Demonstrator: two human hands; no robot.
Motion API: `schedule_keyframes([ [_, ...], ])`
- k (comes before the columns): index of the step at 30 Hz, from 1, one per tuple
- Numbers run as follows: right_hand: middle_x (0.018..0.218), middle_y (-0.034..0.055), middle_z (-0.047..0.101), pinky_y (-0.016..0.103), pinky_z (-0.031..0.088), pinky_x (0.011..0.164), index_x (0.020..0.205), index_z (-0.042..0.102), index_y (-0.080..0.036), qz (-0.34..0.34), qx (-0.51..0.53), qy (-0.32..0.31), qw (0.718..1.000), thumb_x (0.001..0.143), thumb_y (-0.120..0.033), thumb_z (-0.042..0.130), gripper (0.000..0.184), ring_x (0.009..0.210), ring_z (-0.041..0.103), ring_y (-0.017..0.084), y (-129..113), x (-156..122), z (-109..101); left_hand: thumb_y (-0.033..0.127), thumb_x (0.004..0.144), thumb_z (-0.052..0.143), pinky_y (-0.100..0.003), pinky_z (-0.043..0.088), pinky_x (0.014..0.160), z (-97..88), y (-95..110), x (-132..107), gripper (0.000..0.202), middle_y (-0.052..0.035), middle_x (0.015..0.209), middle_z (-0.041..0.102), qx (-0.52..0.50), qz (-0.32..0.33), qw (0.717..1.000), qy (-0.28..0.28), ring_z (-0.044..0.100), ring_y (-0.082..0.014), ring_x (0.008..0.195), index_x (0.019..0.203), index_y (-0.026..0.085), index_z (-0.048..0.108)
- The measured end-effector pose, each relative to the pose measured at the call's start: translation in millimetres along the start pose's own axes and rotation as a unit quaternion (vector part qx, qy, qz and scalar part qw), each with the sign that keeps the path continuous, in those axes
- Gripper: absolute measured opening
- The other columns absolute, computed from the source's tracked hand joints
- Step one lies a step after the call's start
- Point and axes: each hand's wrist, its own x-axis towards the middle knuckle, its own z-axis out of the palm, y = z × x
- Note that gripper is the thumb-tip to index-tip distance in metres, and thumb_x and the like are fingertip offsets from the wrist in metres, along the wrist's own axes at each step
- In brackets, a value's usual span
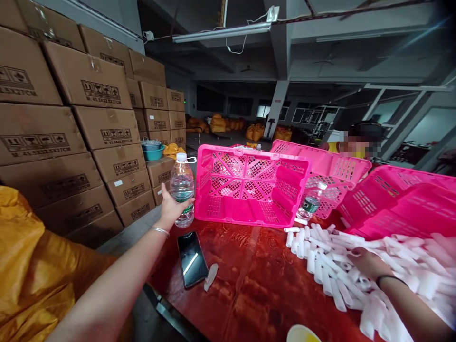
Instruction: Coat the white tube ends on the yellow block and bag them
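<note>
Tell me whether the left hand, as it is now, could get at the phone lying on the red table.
Probably yes. The left hand has its grip on the water bottle, so it is occupied, but the phone lies face up just below it on the table with nothing between.

Water bottle (182, 189) left of crate (249, 190), phone (192, 259) before both, on table (256, 289).

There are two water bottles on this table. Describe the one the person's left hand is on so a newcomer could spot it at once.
Start at the red table and find the pink crate lying on its side at the far edge. Just left of it stands a clear water bottle, above a dark phone, with the left hand wrapped round it. Unlike the other bottle, its white cap hangs open.
</note>
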Motion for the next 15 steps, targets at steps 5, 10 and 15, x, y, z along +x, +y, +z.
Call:
schedule_keyframes([
  [5,0.09,0.0201,0.07,0.044,0.05,0.081,0.106,0.064,-0.01,-0.017,-0.031,0.026,0.999,0.072,-0.046,0.046,0.052,0.092,0.066,0.038,5,2,9,0.041,0.063,0.08,-0.044,0.044,0.098,-1.3,0,0,0.092,-0.0162,0.123,0.057,0.007,0.006,1.0,0.009,0.059,-0.0291,0.111,0.135,0.015,0.03],
  [10,0.094,0.0203,0.069,0.043,0.05,0.081,0.112,0.06,-0.01,-0.062,-0.036,0.078,0.994,0.076,-0.048,0.041,0.055,0.091,0.066,0.036,-5,-2,3,0.039,0.064,0.079,-0.042,0.043,0.099,-25.1,-4,-11,0.089,-0.0143,0.126,0.055,0.01,0.02,1.0,0.021,0.057,-0.0266,0.113,0.135,0.016,0.031],
  [15,0.103,0.0202,0.066,0.045,0.048,0.084,0.108,0.059,-0.012,-0.1,0.057,0.127,0.985,0.074,-0.047,0.046,0.051,0.092,0.064,0.036,-38,-3,-8,0.044,0.06,0.08,-0.048,0.043,0.098,-67.4,-13,-39,0.092,-0.0141,0.123,0.057,0.041,-0.01,0.999,0.031,0.058,-0.0307,0.111,0.134,0.017,0.033],
])
